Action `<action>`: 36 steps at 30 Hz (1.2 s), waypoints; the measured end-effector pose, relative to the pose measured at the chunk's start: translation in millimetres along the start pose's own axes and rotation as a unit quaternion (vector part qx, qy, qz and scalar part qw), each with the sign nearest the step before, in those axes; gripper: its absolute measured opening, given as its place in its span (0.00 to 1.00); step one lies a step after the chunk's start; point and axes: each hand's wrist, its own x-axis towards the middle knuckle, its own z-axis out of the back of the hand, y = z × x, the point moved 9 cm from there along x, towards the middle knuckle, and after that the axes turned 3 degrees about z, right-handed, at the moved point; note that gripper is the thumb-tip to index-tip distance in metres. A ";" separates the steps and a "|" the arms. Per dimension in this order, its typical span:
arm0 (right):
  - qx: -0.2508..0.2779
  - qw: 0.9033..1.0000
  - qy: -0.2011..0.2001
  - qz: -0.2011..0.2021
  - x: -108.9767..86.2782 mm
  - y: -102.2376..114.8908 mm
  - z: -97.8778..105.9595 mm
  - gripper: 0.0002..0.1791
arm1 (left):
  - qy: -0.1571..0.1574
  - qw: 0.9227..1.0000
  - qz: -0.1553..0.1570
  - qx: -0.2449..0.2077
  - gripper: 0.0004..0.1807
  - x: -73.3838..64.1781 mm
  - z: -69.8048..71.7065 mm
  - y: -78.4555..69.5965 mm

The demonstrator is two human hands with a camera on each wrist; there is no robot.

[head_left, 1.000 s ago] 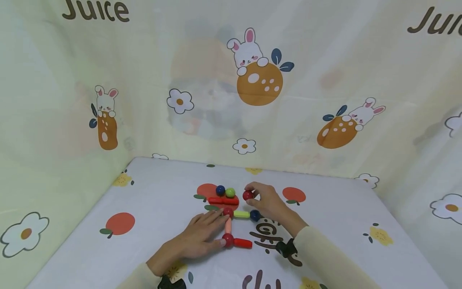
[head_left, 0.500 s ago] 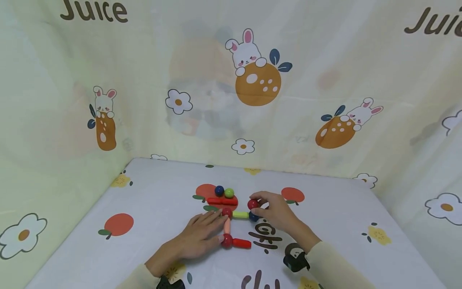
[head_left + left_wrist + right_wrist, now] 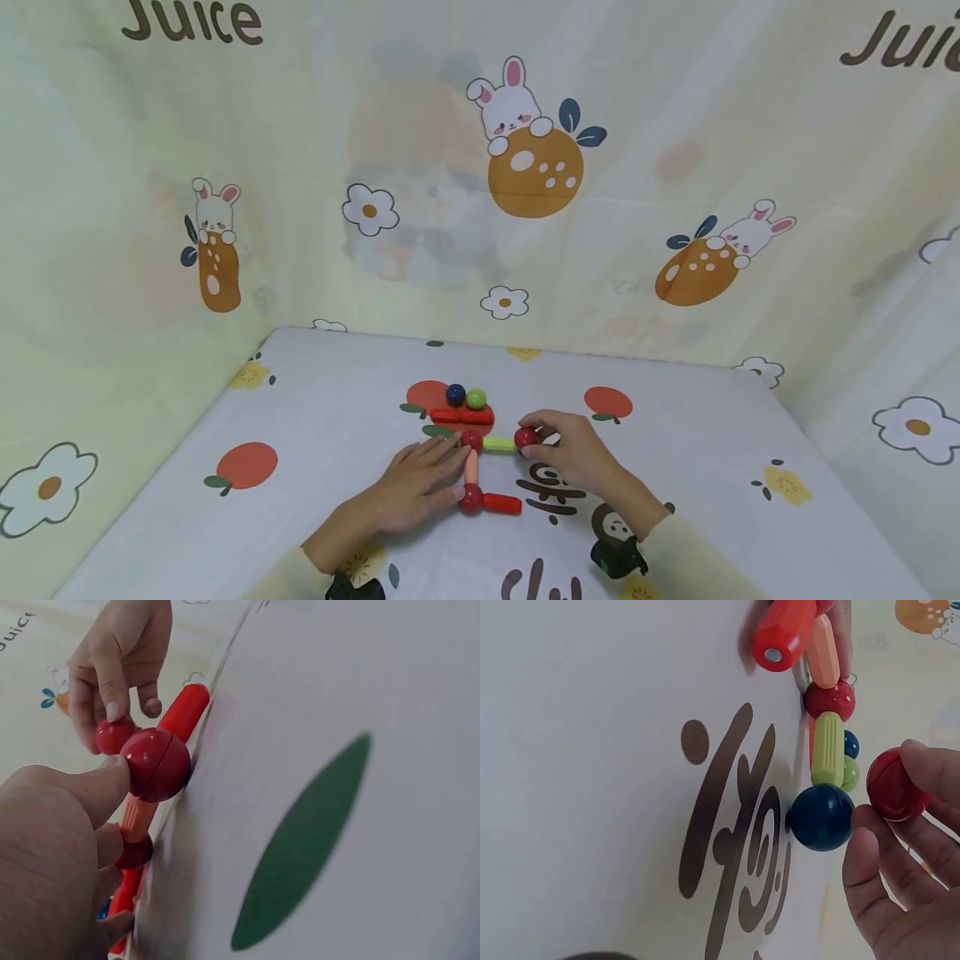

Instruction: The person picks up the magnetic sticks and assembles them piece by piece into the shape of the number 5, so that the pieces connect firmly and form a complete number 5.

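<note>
My right hand [image 3: 577,450] pinches a red ball [image 3: 891,786] between thumb and fingers, held beside and above a blue ball [image 3: 821,817]. From above, the red ball nearly hides the blue one. That blue ball ends a light green rod [image 3: 498,444], whose other end meets a far red ball [image 3: 471,439]. A peach rod [image 3: 471,467] links this to a near red ball [image 3: 471,498], from which a red rod [image 3: 502,504] points right. My left hand [image 3: 408,492] lies with extended fingers on the far red ball, its thumb touching the near one.
Beyond the joined pieces, a loose blue ball [image 3: 455,394], a green ball [image 3: 476,399] and red rods [image 3: 461,416] lie on the printed white cloth [image 3: 345,400]. A patterned curtain [image 3: 420,125] stands behind the table.
My right hand has brought the red ball nearer to me and slightly right, from beyond the blue ball to over it. My left hand stays in place on the joined pieces.
</note>
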 end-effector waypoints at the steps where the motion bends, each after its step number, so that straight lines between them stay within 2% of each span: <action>1: 0.001 1.000 0.001 0.002 -1.1 0.0 0.2 0.20 | 0.001 1.000 -0.001 0.001 0.37 0.1 -0.1 -0.2; 5: 0.004 1.000 0.022 0.017 -5.3 -0.5 -0.9 0.19 | 0.004 1.000 -0.006 0.002 0.37 -0.3 0.7 -1.0; 9: 0.014 0.997 0.075 0.027 -11.2 -4.5 -9.6 0.17 | 0.006 1.000 -0.008 0.003 0.37 -0.6 1.5 -1.2; 12: 0.022 0.993 0.113 0.024 -16.4 -9.4 -17.2 0.17 | 0.007 1.000 -0.006 -0.001 0.36 -0.2 1.4 -0.4; 16: 0.028 0.990 0.138 0.019 -21.5 -14.4 -22.7 0.16 | 0.009 1.000 -0.002 -0.010 0.35 0.3 1.0 1.0; 26: 0.056 0.983 0.175 0.028 -30.5 -17.4 -31.1 0.17 | 0.011 1.000 -0.004 -0.010 0.35 0.5 1.4 2.2; 36: 0.084 0.983 0.165 0.015 -29.8 -24.1 -36.2 0.19 | 0.011 1.000 0.003 -0.019 0.36 -0.2 3.7 2.5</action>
